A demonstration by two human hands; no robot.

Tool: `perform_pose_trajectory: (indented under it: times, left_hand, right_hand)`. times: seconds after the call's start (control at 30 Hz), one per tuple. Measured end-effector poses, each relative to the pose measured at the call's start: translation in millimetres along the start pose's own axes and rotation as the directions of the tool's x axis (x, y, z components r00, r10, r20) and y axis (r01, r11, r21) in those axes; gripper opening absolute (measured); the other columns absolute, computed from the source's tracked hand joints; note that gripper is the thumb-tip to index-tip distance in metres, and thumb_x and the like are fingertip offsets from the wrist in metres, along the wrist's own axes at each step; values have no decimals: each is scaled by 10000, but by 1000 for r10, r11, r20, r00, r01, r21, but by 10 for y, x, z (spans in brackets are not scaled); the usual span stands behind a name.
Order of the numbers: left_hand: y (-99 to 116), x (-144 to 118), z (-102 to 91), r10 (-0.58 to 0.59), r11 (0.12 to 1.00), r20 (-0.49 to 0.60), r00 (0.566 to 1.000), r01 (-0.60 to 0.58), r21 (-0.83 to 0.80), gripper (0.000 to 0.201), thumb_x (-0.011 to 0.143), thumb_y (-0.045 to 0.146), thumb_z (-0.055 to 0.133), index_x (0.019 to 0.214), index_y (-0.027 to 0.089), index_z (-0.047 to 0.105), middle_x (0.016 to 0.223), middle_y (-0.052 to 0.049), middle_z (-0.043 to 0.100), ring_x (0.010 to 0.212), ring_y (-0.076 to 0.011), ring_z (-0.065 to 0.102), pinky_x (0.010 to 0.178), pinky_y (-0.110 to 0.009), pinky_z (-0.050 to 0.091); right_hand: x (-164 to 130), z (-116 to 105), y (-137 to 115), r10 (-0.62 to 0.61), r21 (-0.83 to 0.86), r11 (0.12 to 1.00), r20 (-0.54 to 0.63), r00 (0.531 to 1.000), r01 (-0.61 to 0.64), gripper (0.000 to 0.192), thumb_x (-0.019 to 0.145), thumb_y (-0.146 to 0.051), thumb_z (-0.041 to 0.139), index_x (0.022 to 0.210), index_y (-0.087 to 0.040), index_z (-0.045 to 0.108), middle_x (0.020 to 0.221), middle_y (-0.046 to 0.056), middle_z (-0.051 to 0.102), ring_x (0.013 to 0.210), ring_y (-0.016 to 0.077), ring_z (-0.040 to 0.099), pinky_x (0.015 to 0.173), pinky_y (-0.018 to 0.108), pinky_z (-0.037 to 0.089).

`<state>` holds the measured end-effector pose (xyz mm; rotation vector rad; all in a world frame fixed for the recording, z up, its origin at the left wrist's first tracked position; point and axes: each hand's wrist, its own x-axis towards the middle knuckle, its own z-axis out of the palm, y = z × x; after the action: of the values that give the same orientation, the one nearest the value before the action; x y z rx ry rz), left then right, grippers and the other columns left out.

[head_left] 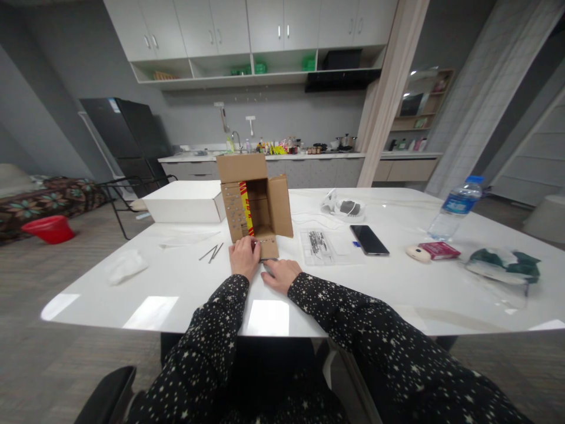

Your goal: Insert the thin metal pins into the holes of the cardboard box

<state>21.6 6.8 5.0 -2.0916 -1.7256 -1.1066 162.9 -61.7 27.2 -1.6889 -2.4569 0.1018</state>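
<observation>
A small brown cardboard box (256, 203) lies on its side on the white table (397, 294), its opening facing me and its flaps spread. My left hand (244, 258) presses against the lower front flap, fingers curled at its edge. My right hand (280, 274) rests flat on the table just in front of that flap, fingertips touching a thin dark item that I cannot identify. Rows of small metal pieces show on the left flap.
A white flat box (185, 206) sits behind left. Thin metal rods (212, 252), a crumpled tissue (126, 265), a clear plastic tray (320, 244), a phone (369, 239), a water bottle (457, 207), a red packet (439, 249) and a green cloth (503, 264) lie around.
</observation>
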Motion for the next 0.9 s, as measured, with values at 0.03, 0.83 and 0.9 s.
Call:
perform_pose_trajectory:
  times: [0.03,0.83,0.9]
  left_hand:
    - [0,-2,-1,-1,1000,3,1000,1,0,193,887,333,431,920,202,569,913,-62,666,898,-235,562,827,-375,331]
    - [-24,-30,-27,-1,999,-45,999,-1,-50,229,887,312,442,979,221,631,979,-64,666,936,-227,563,834,-376,338]
    - [-20,-30,-34,2,998,-61,998,-6,-59,227,890,313,442,977,219,630,970,-65,666,933,-223,566,840,-373,337]
  right_hand:
    - [1,3,1,0,-2,1000,-3,1000,0,404,885,-470,341,1145,-246,553,1023,76,678,873,225,629,711,315,402]
    - [-2,10,2,8,-12,1000,10,1000,-8,390,890,-467,338,1098,-233,571,1005,89,680,868,231,629,706,321,401]
    - [-6,6,-2,9,-10,1000,14,1000,-9,400,892,-468,334,1120,-234,565,1015,89,678,877,229,627,721,323,400]
